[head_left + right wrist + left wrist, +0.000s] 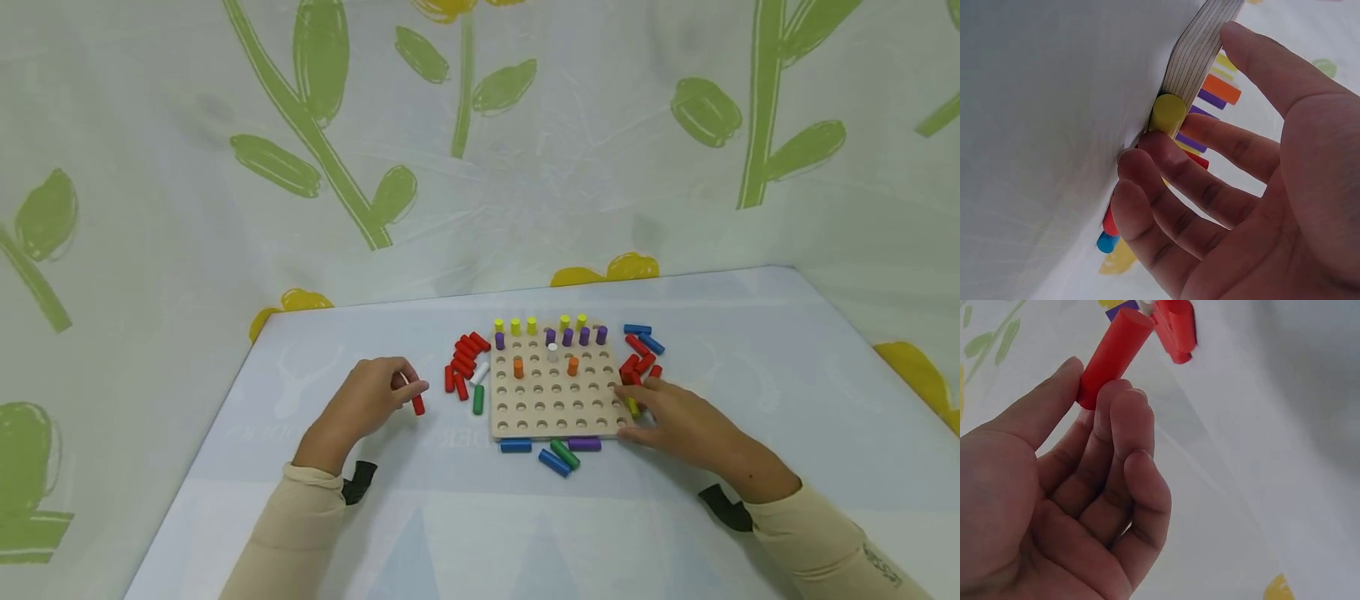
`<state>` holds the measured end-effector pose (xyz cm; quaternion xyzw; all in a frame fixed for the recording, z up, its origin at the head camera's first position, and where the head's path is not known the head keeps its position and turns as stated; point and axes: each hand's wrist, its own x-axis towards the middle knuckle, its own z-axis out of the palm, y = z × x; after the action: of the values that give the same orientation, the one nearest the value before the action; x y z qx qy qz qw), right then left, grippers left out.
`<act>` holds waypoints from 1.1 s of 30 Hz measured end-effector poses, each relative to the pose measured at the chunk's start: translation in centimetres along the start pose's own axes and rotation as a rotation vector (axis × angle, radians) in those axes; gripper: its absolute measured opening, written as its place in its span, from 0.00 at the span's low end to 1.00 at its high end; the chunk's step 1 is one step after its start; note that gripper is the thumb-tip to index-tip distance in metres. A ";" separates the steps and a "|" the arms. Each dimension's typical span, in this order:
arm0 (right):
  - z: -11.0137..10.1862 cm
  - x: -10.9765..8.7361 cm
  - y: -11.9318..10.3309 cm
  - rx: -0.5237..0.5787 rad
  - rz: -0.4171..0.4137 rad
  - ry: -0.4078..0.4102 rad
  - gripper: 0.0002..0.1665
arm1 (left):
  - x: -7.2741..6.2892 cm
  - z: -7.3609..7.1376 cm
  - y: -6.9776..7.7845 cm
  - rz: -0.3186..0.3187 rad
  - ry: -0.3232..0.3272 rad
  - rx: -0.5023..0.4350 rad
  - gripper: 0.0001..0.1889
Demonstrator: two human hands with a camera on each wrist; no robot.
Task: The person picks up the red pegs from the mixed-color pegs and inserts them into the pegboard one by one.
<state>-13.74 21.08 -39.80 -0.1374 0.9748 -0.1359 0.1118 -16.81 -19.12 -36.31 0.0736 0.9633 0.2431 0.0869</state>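
Note:
My left hand (371, 392) is left of the board, pinching a red peg (1115, 356) between thumb and fingertips; the peg slants upward in the left wrist view. A wooden pegboard (525, 416) lies in the middle of the table. Yellow and purple pegs stand in its far rows, with a white peg (552, 352) and two orange pegs (518, 368) nearer. My right hand (686, 423) is at the board's right edge, thumb by the near corner. Its loosely bent fingers are right by a yellow peg (1168, 112) lying along the board's side.
Several red pegs (463, 358), a white peg (480, 373) and a green peg (478, 400) lie left of the board. Blue pegs (651, 342) and red ones lie to its right. Blue, green and purple pegs (584, 445) lie along its near edge.

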 end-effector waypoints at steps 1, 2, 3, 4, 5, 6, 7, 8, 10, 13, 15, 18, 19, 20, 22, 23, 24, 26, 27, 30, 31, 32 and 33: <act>0.0 0.0 0.0 0.000 0.001 -0.001 0.42 | 0.1 0.1 0.2 0.003 0.004 -0.007 0.08; 0.0 0.0 0.0 -0.001 0.002 -0.001 0.42 | 0.1 0.1 0.3 0.004 0.006 -0.012 0.08; 0.1 0.0 0.0 -0.002 0.003 -0.002 0.43 | 0.2 0.2 0.5 0.007 0.009 -0.018 0.08; 0.1 0.0 0.0 -0.003 0.004 -0.002 0.43 | 0.2 0.3 0.7 0.009 0.011 -0.022 0.08; 0.1 0.0 0.0 -0.005 0.003 0.000 0.42 | 0.3 0.3 0.9 0.011 0.014 -0.024 0.08; 0.1 0.1 0.0 -0.006 0.002 0.002 0.42 | 0.4 0.4 1.1 0.014 0.018 -0.024 0.08; 0.1 0.1 0.0 -0.007 0.001 0.003 0.42 | 0.5 0.5 1.3 0.016 0.023 -0.025 0.08; 0.1 0.1 0.1 -0.010 -0.001 0.005 0.42 | 0.6 0.6 1.6 0.018 0.026 -0.023 0.08; 0.1 0.1 0.1 -0.015 -0.010 0.012 0.42 | 0.9 0.8 2.1 0.022 0.033 -0.020 0.08; 0.1 0.0 0.2 -0.019 -0.011 0.016 0.42 | 1.3 1.2 3.0 0.026 0.041 -0.015 0.09; 0.1 0.0 0.2 -0.021 -0.013 0.016 0.42 | 1.5 1.5 3.6 0.035 0.044 -0.018 0.08; 0.2 0.0 0.2 -0.020 -0.008 0.009 0.43 | 1.7 1.9 4.4 0.049 0.044 -0.035 0.08; 0.2 0.0 0.2 -0.022 -0.010 0.009 0.43 | 1.7 2.1 4.6 0.059 0.045 -0.039 0.08; 0.2 0.0 0.2 -0.021 -0.009 0.007 0.43 | 1.7 2.2 4.8 0.069 0.047 -0.046 0.08; 0.2 0.0 0.2 -0.020 -0.009 0.006 0.44 | 1.8 2.5 5.2 0.087 0.044 -0.057 0.09; 0.2 0.1 0.2 -0.020 -0.010 0.004 0.44 | 1.8 2.6 5.3 0.094 0.040 -0.061 0.09; 0.2 0.1 0.2 -0.020 -0.010 0.007 0.44 | 1.8 2.8 5.5 0.103 0.038 -0.061 0.10; 0.3 0.0 0.2 -0.018 -0.014 0.012 0.43 | 1.7 3.0 5.7 0.109 0.033 -0.061 0.12; 0.3 0.0 0.1 -0.019 -0.016 0.016 0.43 | 1.7 3.2 5.7 0.111 0.029 -0.059 0.13; 0.4 0.0 0.1 -0.021 -0.019 0.026 0.42 | 1.6 3.5 5.8 0.121 0.031 -0.042 0.14; 0.4 0.1 0.2 -0.021 -0.020 0.028 0.42 | 1.6 3.7 5.8 0.127 0.033 -0.035 0.14; 0.5 0.1 0.2 -0.021 -0.021 0.028 0.42 | 1.6 3.8 5.8 0.135 0.035 -0.030 0.14; 0.5 0.1 0.2 -0.019 -0.018 0.029 0.42 | 1.6 3.9 5.8 0.145 0.038 -0.024 0.14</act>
<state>-13.72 21.09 -40.34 -0.1454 0.9762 -0.1299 0.0950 -17.02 -12.05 -37.12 0.1374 0.9539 0.2616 0.0517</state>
